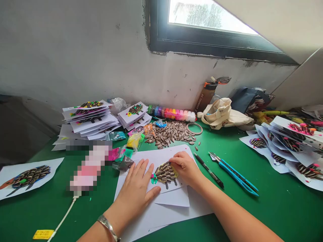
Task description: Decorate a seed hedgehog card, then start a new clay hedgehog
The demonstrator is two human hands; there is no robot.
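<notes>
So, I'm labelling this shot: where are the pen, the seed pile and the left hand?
Pen [209,170]: head view, middle of its barrel.
Seed pile [169,133]: head view, middle of the heap.
Left hand [134,187]: head view, back of the hand.

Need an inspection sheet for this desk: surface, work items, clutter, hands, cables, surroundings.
Surface: green table, visible between items.
Work items: seed picture on white papers; seed pile behind.
Clutter: left card stack, right card stack, pen, blue tool, bottle, cloth bag.
Hands: left hand palm down beside the picture; right hand at its upper right, fingertip grip hidden.
Cables: white cable with yellow tag, running from a pixelated item.
Surroundings: marked grey wall, window above.
</notes>
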